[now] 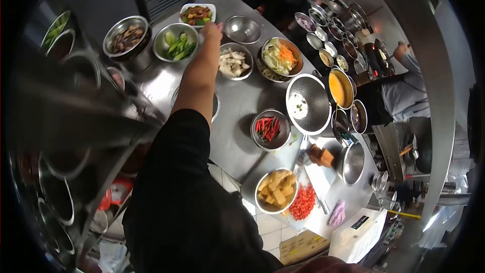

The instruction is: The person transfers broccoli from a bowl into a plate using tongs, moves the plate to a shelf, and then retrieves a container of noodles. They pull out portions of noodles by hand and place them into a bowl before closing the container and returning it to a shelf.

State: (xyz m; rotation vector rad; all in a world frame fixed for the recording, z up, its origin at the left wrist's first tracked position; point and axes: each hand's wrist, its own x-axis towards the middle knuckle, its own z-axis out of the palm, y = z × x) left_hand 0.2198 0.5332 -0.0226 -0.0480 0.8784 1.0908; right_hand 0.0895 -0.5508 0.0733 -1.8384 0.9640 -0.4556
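Observation:
My left arm, in a black sleeve, stretches across the steel table. At its far end my left hand (pixel 211 29) is closed at the near right corner of a white square dish (pixel 186 22) of stir-fried food; most of its fingers are hidden behind the hand. Beside the forearm are a steel bowl of green vegetables (pixel 178 46) on the left and a bowl of pale sliced pieces (pixel 234 64) on the right. Another steel bowl (pixel 242 29) stands just right of the hand. The forearm partly covers a round metal rim (pixel 216 106). My right hand is out of view.
To the right are bowls of cabbage and carrot (pixel 281 55) and red chillies (pixel 269 128), plus a colander (pixel 314 102). A cleaver (pixel 318 179), chopped red pepper (pixel 303 202) and a bowl of yellowish pieces (pixel 277 191) are nearer. Co-workers (pixel 406 91) stand by the stoves.

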